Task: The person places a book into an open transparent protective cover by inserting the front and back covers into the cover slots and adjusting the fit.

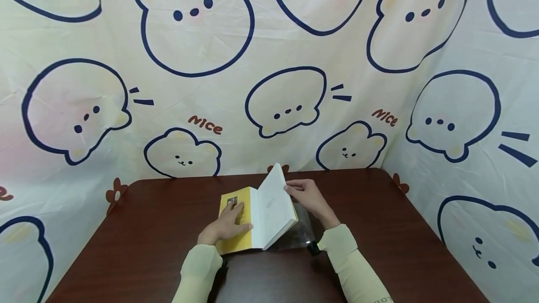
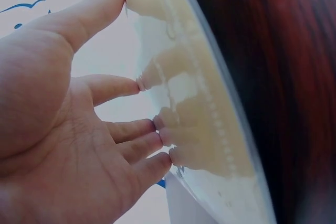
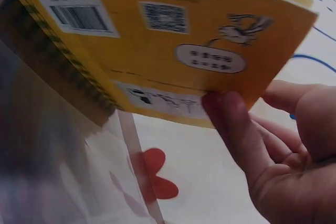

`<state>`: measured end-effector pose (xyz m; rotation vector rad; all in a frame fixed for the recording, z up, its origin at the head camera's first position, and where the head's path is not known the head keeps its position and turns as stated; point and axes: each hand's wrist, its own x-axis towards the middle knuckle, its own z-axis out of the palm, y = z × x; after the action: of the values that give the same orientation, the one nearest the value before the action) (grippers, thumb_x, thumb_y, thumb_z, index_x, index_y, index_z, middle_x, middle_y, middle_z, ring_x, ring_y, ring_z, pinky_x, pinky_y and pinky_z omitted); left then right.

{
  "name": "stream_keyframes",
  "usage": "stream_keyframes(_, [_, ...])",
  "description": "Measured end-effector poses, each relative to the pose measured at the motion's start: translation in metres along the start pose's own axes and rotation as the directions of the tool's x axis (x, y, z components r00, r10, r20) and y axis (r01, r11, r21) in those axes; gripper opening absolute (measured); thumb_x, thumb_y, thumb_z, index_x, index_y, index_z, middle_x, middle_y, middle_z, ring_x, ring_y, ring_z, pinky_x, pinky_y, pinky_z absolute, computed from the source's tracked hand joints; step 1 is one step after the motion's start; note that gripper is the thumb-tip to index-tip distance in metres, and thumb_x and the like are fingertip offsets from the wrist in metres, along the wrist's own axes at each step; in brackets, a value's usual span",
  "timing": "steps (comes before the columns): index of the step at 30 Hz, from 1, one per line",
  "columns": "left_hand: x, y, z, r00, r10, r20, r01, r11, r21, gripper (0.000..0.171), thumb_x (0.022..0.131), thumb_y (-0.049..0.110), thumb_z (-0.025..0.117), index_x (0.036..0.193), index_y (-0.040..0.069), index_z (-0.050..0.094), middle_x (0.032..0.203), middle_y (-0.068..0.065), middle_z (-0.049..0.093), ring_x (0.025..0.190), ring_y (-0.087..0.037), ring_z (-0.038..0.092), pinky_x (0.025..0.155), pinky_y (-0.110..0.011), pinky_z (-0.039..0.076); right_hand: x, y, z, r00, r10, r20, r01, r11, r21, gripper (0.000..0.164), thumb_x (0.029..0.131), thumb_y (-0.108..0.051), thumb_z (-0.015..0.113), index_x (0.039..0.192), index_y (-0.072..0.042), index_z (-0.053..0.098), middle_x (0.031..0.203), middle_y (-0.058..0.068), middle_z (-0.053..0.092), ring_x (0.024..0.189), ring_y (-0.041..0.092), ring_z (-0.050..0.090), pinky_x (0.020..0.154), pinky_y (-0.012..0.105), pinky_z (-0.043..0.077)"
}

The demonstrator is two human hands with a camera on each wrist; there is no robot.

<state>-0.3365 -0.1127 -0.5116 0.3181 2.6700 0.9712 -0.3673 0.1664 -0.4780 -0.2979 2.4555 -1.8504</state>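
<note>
A yellow-covered book (image 1: 275, 207) stands opened over the table, its white page block tilted up and its yellow left side lying low. My left hand (image 1: 227, 223) rests on that yellow side, fingers spread; in the left wrist view the fingertips (image 2: 149, 125) touch a glossy surface that reflects them. My right hand (image 1: 309, 198) pinches the upper right edge of the raised part. From the right wrist view, the back cover (image 3: 173, 40) shows a barcode, a QR code and a small cartoon, with a finger on the cover near its edge.
Beneath the book's right side lies a clear plastic sheet or sleeve (image 1: 301, 233) on the dark brown table (image 1: 147, 228). A cloth backdrop (image 1: 286, 50) with bear drawings hangs behind the table and along its sides.
</note>
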Motion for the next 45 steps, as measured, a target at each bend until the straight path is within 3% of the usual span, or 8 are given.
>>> stream_keyframes(7, [-0.001,-0.001,-0.003,1.000,0.008,0.005,-0.008,1.000,0.018,0.086,0.086,0.042,0.069,0.152,0.006,0.026,0.158,-0.026,0.011,0.146,-0.043,0.011,0.110,-0.061,0.026,-0.001,-0.005,0.019,0.996,-0.079,-0.041,0.079,0.997,0.002,0.039,0.092,-0.032,0.065,0.121,-0.006,0.066,0.114,0.016,0.068,0.093,0.023,0.071,0.075,0.035,0.058])
stream_keyframes(19, [0.002,-0.003,-0.007,0.999,-0.015,0.028,0.014,1.000,0.016,0.083,0.088,0.045,0.065,0.153,0.010,0.026,0.159,-0.023,0.009,0.146,-0.042,0.010,0.109,-0.064,0.026,-0.013,-0.040,0.030,0.996,-0.087,0.013,0.086,0.996,0.021,0.038,0.097,-0.026,0.059,0.125,-0.001,0.062,0.117,0.020,0.067,0.094,0.024,0.071,0.077,0.036,0.058])
stream_keyframes(26, [0.003,-0.006,-0.008,0.999,0.021,0.038,-0.018,0.997,-0.070,0.066,0.101,0.050,0.037,0.151,0.009,0.029,0.160,-0.020,0.009,0.147,-0.040,0.005,0.113,-0.063,0.015,-0.006,-0.034,0.040,0.995,-0.090,0.035,0.088,0.995,0.046,0.038,0.097,-0.026,0.059,0.125,-0.001,0.063,0.118,0.020,0.067,0.093,0.026,0.071,0.077,0.037,0.058])
stream_keyframes(32, [0.003,-0.004,-0.013,1.000,0.022,0.010,-0.019,0.976,-0.219,0.080,0.097,0.066,0.017,0.154,0.010,0.022,0.161,-0.015,0.009,0.148,-0.038,0.004,0.115,-0.061,0.009,0.013,-0.017,0.044,0.994,-0.101,0.039,0.100,0.995,0.019,0.040,0.095,-0.033,0.061,0.123,-0.006,0.066,0.116,0.017,0.068,0.090,0.023,0.072,0.075,0.035,0.058])
stream_keyframes(35, [0.002,-0.006,-0.015,0.998,0.047,-0.036,-0.056,0.951,-0.303,0.081,0.094,0.071,0.011,0.153,0.017,0.027,0.160,-0.011,0.021,0.148,-0.035,0.013,0.115,-0.061,0.011,0.015,-0.019,0.045,0.996,-0.079,0.044,0.080,0.997,-0.006,0.037,0.095,-0.031,0.060,0.123,-0.006,0.066,0.113,0.014,0.070,0.088,0.021,0.072,0.074,0.034,0.058])
stream_keyframes(40, [0.003,-0.008,-0.022,0.994,0.063,-0.091,-0.100,0.863,-0.496,0.083,0.094,0.071,0.014,0.138,0.010,0.051,0.123,-0.012,0.064,0.110,-0.027,0.063,0.096,-0.041,0.047,0.018,-0.021,0.048,0.996,-0.069,0.059,0.070,0.998,-0.011,0.034,0.096,-0.025,0.057,0.125,-0.008,0.065,0.108,0.010,0.071,0.084,0.019,0.072,0.070,0.032,0.059])
stream_keyframes(42, [0.003,-0.009,-0.025,0.995,0.043,-0.086,-0.083,0.835,-0.544,0.076,0.096,0.066,0.023,0.134,0.007,0.053,0.106,-0.013,0.070,0.088,-0.024,0.070,0.078,-0.034,0.054,0.019,-0.021,0.049,0.995,-0.070,0.064,0.072,0.997,-0.018,0.034,0.096,-0.023,0.057,0.125,-0.008,0.064,0.106,0.010,0.072,0.081,0.018,0.072,0.068,0.030,0.058])
stream_keyframes(45, [0.002,-0.012,-0.031,0.997,0.005,-0.075,-0.048,0.812,-0.582,0.059,0.100,0.051,0.040,0.136,0.006,0.049,0.102,-0.012,0.071,0.080,-0.022,0.072,0.070,-0.029,0.056,0.020,-0.020,0.050,0.996,-0.065,0.066,0.068,0.997,-0.039,0.033,0.097,-0.022,0.056,0.126,-0.008,0.064,0.104,0.009,0.072,0.078,0.017,0.072,0.065,0.028,0.057])
